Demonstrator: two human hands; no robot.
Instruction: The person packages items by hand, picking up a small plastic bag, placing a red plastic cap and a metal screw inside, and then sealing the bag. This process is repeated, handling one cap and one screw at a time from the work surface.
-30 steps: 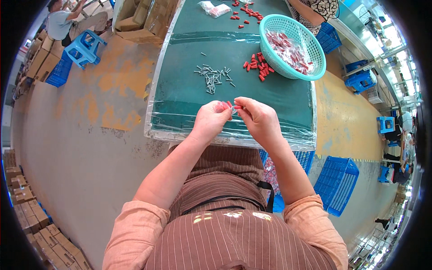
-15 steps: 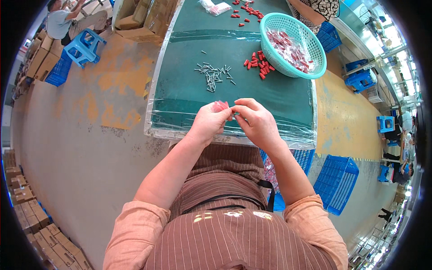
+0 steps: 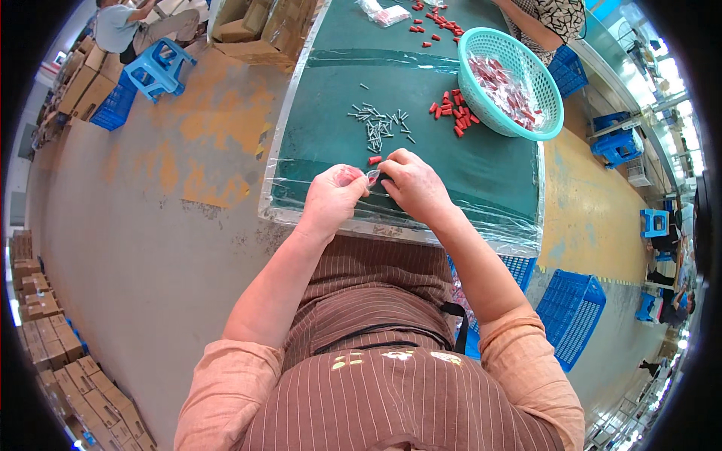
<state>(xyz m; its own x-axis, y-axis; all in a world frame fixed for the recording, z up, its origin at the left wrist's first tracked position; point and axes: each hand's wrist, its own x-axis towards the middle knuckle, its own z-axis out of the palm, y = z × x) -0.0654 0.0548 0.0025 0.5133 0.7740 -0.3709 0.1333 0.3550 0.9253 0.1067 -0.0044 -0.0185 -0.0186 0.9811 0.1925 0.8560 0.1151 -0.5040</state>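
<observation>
My left hand (image 3: 332, 198) pinches a small clear plastic bag with pinkish red in it (image 3: 349, 176), its clear end (image 3: 372, 176) pointing to the right. My right hand (image 3: 418, 189) is beside that end, fingers bent and drawn together; what they hold, if anything, I cannot make out. Just beyond the fingertips one red cap-like piece (image 3: 374, 160) lies on the green tabletop (image 3: 316, 124). Farther off is a loose heap of thin metal pins, perhaps screws or rivets (image 3: 374, 135). To its right several red cap-like pieces (image 3: 459, 113) are scattered.
A turquoise basket (image 3: 553, 120) of filled bags stands at the table's right. Another person's arm (image 3: 523, 21) reaches in behind it. More red pieces and a clear packet (image 3: 387, 15) lie at the far end. Blue crates (image 3: 573, 308) sit on the floor to the right.
My hands have drawn slightly apart, and the bag's clear end now shows between them. A single red piece is now visible on the table just beyond my fingers. The view has shifted.
</observation>
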